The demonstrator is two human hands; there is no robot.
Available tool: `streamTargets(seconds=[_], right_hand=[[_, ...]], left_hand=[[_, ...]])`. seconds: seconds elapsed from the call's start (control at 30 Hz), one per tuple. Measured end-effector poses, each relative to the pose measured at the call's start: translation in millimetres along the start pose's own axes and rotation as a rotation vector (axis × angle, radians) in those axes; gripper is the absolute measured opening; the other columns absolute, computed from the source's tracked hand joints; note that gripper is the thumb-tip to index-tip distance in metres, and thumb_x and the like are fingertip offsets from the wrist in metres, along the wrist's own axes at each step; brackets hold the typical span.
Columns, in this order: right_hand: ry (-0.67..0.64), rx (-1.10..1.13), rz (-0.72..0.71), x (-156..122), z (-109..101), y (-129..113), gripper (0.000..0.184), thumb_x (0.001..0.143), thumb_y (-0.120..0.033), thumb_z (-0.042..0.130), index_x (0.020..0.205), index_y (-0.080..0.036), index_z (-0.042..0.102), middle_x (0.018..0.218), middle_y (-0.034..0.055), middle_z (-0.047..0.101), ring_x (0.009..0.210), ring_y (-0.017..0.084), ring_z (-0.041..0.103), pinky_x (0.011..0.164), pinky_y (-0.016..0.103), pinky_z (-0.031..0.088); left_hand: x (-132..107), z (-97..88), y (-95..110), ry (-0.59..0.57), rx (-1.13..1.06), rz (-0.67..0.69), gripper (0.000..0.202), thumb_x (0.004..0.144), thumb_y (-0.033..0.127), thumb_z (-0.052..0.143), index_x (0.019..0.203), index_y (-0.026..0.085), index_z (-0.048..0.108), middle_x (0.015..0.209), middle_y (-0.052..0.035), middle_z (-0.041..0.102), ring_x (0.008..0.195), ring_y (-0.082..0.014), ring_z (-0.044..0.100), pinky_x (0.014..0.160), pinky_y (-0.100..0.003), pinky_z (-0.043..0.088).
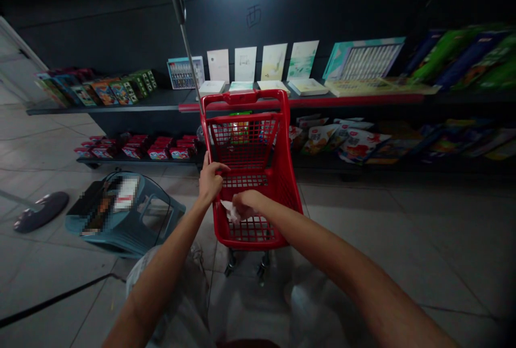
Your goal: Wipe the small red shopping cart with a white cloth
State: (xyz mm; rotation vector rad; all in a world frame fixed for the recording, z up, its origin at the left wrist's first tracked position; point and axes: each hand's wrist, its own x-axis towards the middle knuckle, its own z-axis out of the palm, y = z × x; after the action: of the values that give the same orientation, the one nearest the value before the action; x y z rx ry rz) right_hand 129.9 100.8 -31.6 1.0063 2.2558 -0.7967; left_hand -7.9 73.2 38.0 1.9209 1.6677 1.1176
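A small red plastic shopping cart point(287, 176) stands in front of me, its mesh basket facing up. My left hand point(210, 177) holds the basket's left rim, fingers on both sides of the edge. Inside the basket, my right hand point(246, 204) is closed on a crumpled white tissue point(231, 211) near the left wall. Part of the tissue is hidden by the fingers. Below the basket, the cart's casters point(263, 266) rest on the tiled floor.
Behind the cart, a dark shelf point(258, 102) carries books, boxes and snack bags point(363, 144). To the left is a blue-grey stool point(157, 208) with items on top, beside a round stand base point(42, 211). A thin metal pole point(188, 52) rises behind the cart's left side.
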Motion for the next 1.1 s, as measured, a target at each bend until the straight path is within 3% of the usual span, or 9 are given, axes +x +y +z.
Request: streamTargets(seconds=[0.07, 0.17, 0.27, 0.4, 0.7, 0.83, 0.9, 1.0, 1.1], right_hand=[[-0.006, -0.100, 0.104, -9.9, 2.2, 1.6, 0.031, 0.083, -0.030, 0.083, 0.107, -0.011, 0.077, 0.105, 0.0102, 0.076, 0.103, 0.029, 0.072, 0.091, 0.042, 0.060], [0.046, -0.325, 0.297, -35.8, 6.6, 14.9, 0.042, 0.071, -0.023, 0.086, 0.112, -0.014, 0.079, 0.113, 0.0156, 0.077, 0.111, 0.035, 0.072, 0.093, 0.046, 0.059], [0.175, -0.445, 0.394, -69.6, 5.0, 36.7, 0.040, 0.079, -0.024, 0.080, 0.118, -0.016, 0.078, 0.121, 0.0196, 0.074, 0.116, 0.035, 0.070, 0.090, 0.043, 0.059], [0.424, -0.518, 0.357, -102.0, -13.2, 62.4, 0.027, 0.093, -0.020, 0.063, 0.113, -0.013, 0.079, 0.122, 0.0239, 0.071, 0.120, 0.034, 0.065, 0.094, 0.040, 0.057], [0.620, -0.534, 0.504, -106.0, -62.0, 105.9, 0.033, 0.101, -0.017, 0.049, 0.123, -0.009, 0.073, 0.126, 0.0231, 0.065, 0.121, 0.030, 0.058, 0.091, 0.031, 0.051], [0.687, -0.571, 0.472, -110.7, -76.2, 119.8, 0.039, 0.106, -0.031, 0.046, 0.118, -0.006, 0.074, 0.122, 0.0251, 0.065, 0.117, 0.031, 0.057, 0.088, 0.032, 0.048], [0.666, -0.590, 0.450, -114.1, -82.2, 124.9, 0.039, 0.106, -0.034, 0.048, 0.117, -0.007, 0.074, 0.119, 0.0249, 0.065, 0.114, 0.031, 0.058, 0.087, 0.033, 0.047], [0.603, -0.605, 0.451, -118.1, -86.5, 129.3, 0.034, 0.102, -0.032, 0.054, 0.115, -0.009, 0.075, 0.115, 0.0230, 0.067, 0.109, 0.029, 0.059, 0.088, 0.033, 0.045], [0.575, -0.622, 0.460, -119.9, -82.7, 128.6, 0.031, 0.100, -0.033, 0.058, 0.115, -0.012, 0.076, 0.114, 0.0207, 0.068, 0.110, 0.029, 0.059, 0.091, 0.035, 0.043]], left_hand=[[-0.2, 1.3, -3.2, 0.018, -0.046, 0.019, 0.046, 0.068, -0.003, 0.048, 0.088, 0.024, 0.079, 0.116, -0.0036, 0.078, 0.161, -0.0224, 0.025, 0.128, -0.050, 0.033], [-1.3, 2.3, -6.7, 0.048, -0.096, 0.052, 0.046, 0.066, -0.003, 0.047, 0.085, 0.024, 0.079, 0.107, -0.0016, 0.079, 0.157, -0.0215, 0.032, 0.132, -0.051, 0.027], [-4.5, 2.7, -7.7, 0.066, -0.110, 0.084, 0.048, 0.063, -0.004, 0.045, 0.082, 0.025, 0.079, 0.104, 0.0002, 0.078, 0.149, -0.0204, 0.046, 0.134, -0.052, 0.019], [-12.2, 5.1, -3.5, 0.103, -0.099, 0.075, 0.049, 0.061, -0.004, 0.046, 0.081, 0.025, 0.080, 0.121, -0.0023, 0.074, 0.157, -0.0232, 0.032, 0.134, -0.052, 0.020], [-31.6, 19.0, 17.6, 0.037, -0.076, 0.124, 0.053, 0.060, -0.006, 0.046, 0.086, 0.024, 0.081, 0.126, -0.0039, 0.071, 0.162, -0.0262, 0.014, 0.135, -0.056, 0.010], [-36.0, 15.6, 28.5, 0.019, 0.045, 0.234, 0.046, 0.069, -0.002, 0.048, 0.093, 0.023, 0.079, 0.145, -0.0057, 0.061, 0.162, -0.0302, 0.017, 0.134, -0.061, 0.007], [-35.3, 10.1, 33.6, -0.100, 0.129, 0.381, 0.037, 0.078, 0.005, 0.050, 0.094, 0.023, 0.078, 0.138, -0.0059, 0.067, 0.154, -0.0295, 0.037, 0.133, -0.060, 0.010], [-32.7, 1.4, 38.8, -0.420, 0.275, 0.572, 0.026, 0.088, 0.020, 0.052, 0.081, 0.023, 0.077, 0.095, -0.0071, 0.079, 0.111, -0.0251, 0.071, 0.119, -0.050, 0.040], [-31.6, -3.1, 41.2, -0.564, 0.415, 0.629, 0.042, 0.096, 0.037, 0.049, 0.068, 0.020, 0.075, 0.068, -0.0115, 0.073, 0.078, -0.0256, 0.073, 0.089, -0.043, 0.052]])
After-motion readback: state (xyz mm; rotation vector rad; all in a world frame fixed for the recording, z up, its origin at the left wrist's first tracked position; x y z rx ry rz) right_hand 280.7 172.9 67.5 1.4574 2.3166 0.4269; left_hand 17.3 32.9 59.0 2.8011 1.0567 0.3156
